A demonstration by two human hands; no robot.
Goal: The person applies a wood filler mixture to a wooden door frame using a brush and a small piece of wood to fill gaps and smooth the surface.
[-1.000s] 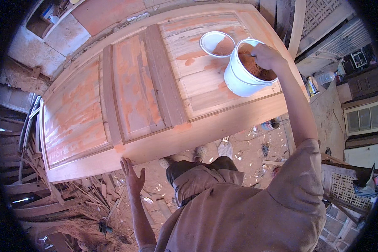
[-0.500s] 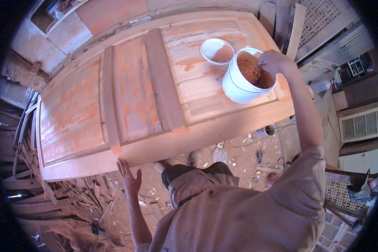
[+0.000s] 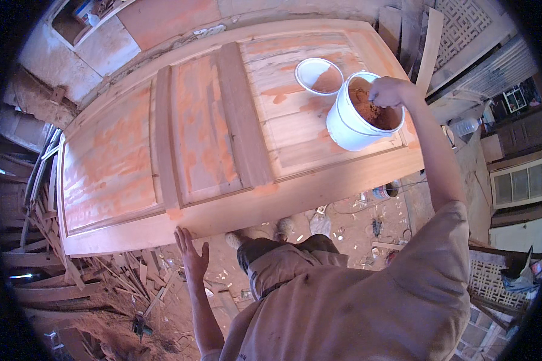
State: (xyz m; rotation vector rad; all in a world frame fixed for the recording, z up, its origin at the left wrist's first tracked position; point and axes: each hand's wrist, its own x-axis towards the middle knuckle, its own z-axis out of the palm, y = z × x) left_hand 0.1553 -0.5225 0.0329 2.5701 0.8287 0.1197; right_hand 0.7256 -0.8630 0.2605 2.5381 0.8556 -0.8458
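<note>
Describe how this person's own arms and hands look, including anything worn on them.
The left hand and right hand are ungloved, and no watch or wristband shows. Both forearms are bare. The loose, dull-brown cloth shirt has a short right sleeve ending near the elbow.

From here I see pale bare wood in the big panelled piece (image 3: 313,187), smooth along its edge, patched with orange smears, the leftmost panel (image 3: 96,189) catching a glossy shine. The bucket (image 3: 345,131) is smooth white plastic, its reddish-brown filling (image 3: 363,107) matt and crumbly; the lid (image 3: 309,71) looks plastic too, partly filmed dull. The shirt (image 3: 367,307) is matt cloth, the scrap wood (image 3: 143,275) rough.
</note>
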